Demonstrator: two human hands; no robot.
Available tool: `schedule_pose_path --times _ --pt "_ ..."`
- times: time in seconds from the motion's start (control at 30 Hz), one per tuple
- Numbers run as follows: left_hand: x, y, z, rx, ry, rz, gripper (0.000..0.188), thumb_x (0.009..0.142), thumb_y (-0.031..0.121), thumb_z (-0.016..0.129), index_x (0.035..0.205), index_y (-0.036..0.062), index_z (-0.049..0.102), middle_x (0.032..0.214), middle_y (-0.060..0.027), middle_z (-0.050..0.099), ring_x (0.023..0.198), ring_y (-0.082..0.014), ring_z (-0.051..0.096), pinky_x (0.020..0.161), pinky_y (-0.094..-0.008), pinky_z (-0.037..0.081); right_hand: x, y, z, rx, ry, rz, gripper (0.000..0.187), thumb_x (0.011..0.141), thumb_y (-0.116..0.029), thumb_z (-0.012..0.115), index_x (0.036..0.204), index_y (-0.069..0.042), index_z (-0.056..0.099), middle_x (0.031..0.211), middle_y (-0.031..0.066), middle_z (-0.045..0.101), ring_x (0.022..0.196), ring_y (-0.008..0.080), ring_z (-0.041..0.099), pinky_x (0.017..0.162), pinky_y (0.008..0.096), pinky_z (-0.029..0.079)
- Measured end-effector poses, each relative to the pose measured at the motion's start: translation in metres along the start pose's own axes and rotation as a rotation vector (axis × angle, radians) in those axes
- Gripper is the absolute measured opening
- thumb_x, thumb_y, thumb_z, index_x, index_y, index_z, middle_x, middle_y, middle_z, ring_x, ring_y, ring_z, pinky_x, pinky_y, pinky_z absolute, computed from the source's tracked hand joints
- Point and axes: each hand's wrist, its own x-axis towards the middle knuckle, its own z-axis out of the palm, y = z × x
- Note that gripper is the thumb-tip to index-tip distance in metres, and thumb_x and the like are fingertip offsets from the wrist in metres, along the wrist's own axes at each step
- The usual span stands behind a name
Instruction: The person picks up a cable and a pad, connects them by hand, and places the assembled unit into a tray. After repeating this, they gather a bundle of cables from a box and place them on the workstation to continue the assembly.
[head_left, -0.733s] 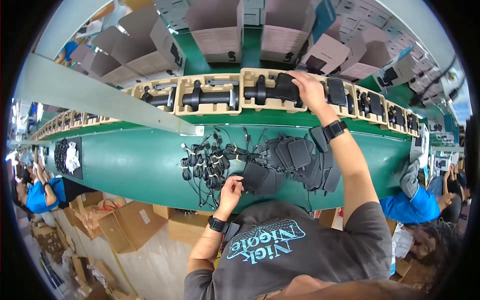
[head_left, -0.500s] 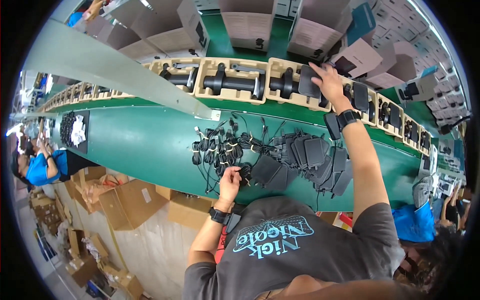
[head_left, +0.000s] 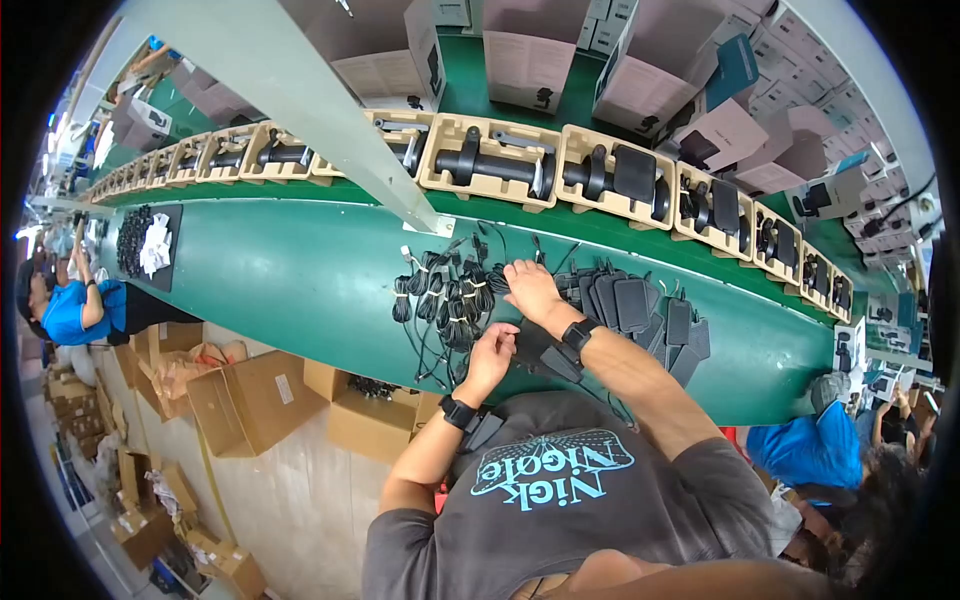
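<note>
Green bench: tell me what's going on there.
Two bare hands are at work over the green bench. The left hand is beside the tied cables; the right hand is where those meet a pile of dark pads. Whether either hand grips anything is unclear. Farther back, beige trays stand in a row, holding black parts.

On the bench [head_left: 290, 270], cable bundles [head_left: 457, 327] lie left of overlapping plates [head_left: 632, 302]. Behind both runs a row of trays [head_left: 486, 194]; cartons [head_left: 525, 72] stand behind the trays. A mat [head_left: 177, 220] lies toward the bench's left end. Cardboard boxes [head_left: 240, 415] sit before the bench, left, on the floor [head_left: 290, 490].
</note>
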Motion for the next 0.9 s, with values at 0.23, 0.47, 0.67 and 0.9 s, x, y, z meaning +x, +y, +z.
schedule_pose_path --times 0.23,0.47,0.67,0.9 --pt "-0.010 0.072 -0.053 0.281 0.412 0.410 0.042 0.072 -0.007 0.051 0.112 0.0052 0.047 0.107 -0.0144 0.049 0.097 -0.0267 0.050 0.083 -0.0331 0.041 -0.019 -0.008 -0.086 0.626 -0.120 0.145 0.020 0.081 -0.020 0.054 0.092 -0.004 0.058 0.089 0.0070 0.059 0.088 0.0258 0.053 0.080 0.0326 0.041" --pt "0.044 0.068 -0.056 0.426 -0.114 0.605 0.042 0.078 0.010 0.059 0.117 0.0020 0.044 0.110 -0.0134 0.056 0.109 -0.0289 0.049 0.094 -0.0425 0.035 -0.044 -0.026 -0.159 0.991 -0.020 -0.120 0.012 0.082 -0.005 0.055 0.093 0.000 0.057 0.092 0.0062 0.052 0.086 0.0190 0.049 0.078 0.0275 0.040" --pt "0.014 0.099 -0.052 -0.660 -0.599 0.061 0.042 0.093 0.030 0.038 0.120 -0.0018 0.040 0.085 -0.0126 0.061 0.068 -0.0148 0.058 0.069 -0.0252 0.046 -0.056 -0.016 -0.176 1.315 0.189 0.500 0.019 0.090 -0.016 0.049 0.097 -0.002 0.060 0.082 -0.0037 0.057 0.074 0.0058 0.048 0.072 0.0212 0.040" --pt "0.011 0.105 -0.028 -0.741 -0.209 0.041 0.025 0.094 0.024 0.039 0.103 0.0025 0.048 0.089 -0.0052 0.058 0.071 -0.0094 0.054 0.064 -0.0235 0.046 -0.070 -0.025 -0.143 1.256 0.062 0.445 0.014 0.085 -0.016 0.057 0.088 -0.003 0.060 0.078 -0.0046 0.054 0.068 0.0034 0.048 0.061 0.0197 0.040"
